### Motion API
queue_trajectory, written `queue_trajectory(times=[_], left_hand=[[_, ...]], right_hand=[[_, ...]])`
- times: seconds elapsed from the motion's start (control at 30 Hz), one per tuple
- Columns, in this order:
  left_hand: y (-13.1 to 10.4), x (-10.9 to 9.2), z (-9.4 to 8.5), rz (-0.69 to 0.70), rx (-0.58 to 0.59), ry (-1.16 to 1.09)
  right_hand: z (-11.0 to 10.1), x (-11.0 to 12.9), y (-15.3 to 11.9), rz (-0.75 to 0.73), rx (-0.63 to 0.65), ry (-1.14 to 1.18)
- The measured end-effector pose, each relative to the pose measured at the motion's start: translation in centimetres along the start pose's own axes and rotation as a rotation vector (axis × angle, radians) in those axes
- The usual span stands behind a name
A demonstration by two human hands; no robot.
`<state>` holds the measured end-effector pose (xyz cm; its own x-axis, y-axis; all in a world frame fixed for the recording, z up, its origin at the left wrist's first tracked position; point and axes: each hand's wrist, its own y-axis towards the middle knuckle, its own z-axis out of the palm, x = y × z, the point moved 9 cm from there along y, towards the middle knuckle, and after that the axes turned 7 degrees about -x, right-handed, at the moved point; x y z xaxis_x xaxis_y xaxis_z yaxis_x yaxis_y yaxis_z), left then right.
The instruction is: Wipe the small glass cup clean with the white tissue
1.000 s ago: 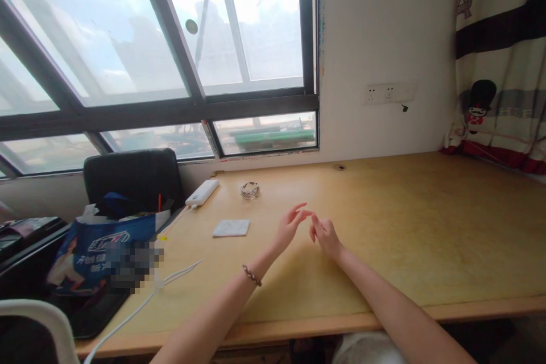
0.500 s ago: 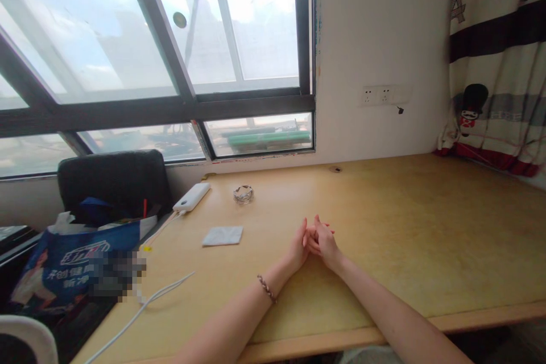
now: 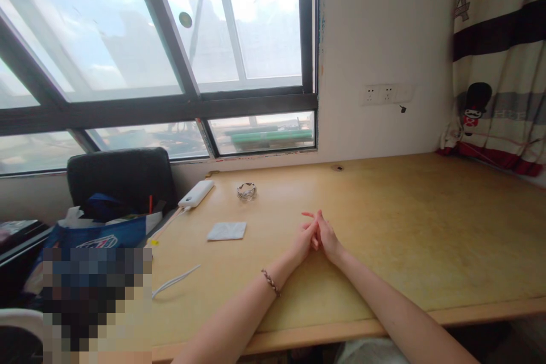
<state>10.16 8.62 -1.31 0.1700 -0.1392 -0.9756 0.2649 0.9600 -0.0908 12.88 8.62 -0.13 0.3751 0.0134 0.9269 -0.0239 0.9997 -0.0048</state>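
My left hand (image 3: 306, 239) and my right hand (image 3: 327, 238) meet over the middle of the wooden table (image 3: 409, 239). Their fingers are closed against each other, partly laced, and no object shows between them. One fingertip sticks out to the left at the top. Some fingers are hidden behind others. A braided bracelet (image 3: 271, 282) circles my left wrist. Left of the hands lies a flat whitish packet (image 3: 227, 231), and behind it a silvery ring-shaped item (image 3: 246, 192). Neither is touched.
A white power bank (image 3: 197, 194) with a cable sits at the table's left edge. Another white cable (image 3: 176, 280) lies nearer. Beyond the left edge are a black chair (image 3: 121, 176) and a blue bag (image 3: 102, 234). A window, wall sockets and a curtain (image 3: 499, 68) stand behind.
The hands stay together, but their fingers have shifted against each other, and one now points left. The view has moved slightly, and the blurred patch at the lower left is larger.
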Motion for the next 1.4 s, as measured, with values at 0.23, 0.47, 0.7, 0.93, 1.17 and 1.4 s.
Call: queue_trajectory(times=[0.23, 0.47, 0.7, 0.93, 1.17, 1.4], left_hand=[[0.8, 0.5, -0.6, 0.049, -0.030, 0.091], [0.4, -0.3, -1.1, 0.141, -0.078, 0.218], [-0.7, -3.0, -0.8, 0.398, -0.095, 0.512], [-1.4, -4.3, -0.9, 0.462, -0.138, 0.539], [-1.0, -4.9, -4.1, 0.424, -0.381, 0.323], [0.6, -3.3, -6.4, 0.287, -0.466, 0.279]], right_hand=[[-1.0, 0.0, 0.3, -0.079, -0.075, -0.114], [-1.1, 0.1, 0.1, -0.061, -0.117, -0.145], [-2.0, -0.6, 0.3, 0.009, -0.188, -0.144], [-2.0, -1.2, 1.0, 0.038, -0.119, -0.118], [-0.4, -0.4, 0.2, 0.006, 0.039, -0.201], [0.1, 0.9, -0.6, -0.038, 0.048, -0.248]])
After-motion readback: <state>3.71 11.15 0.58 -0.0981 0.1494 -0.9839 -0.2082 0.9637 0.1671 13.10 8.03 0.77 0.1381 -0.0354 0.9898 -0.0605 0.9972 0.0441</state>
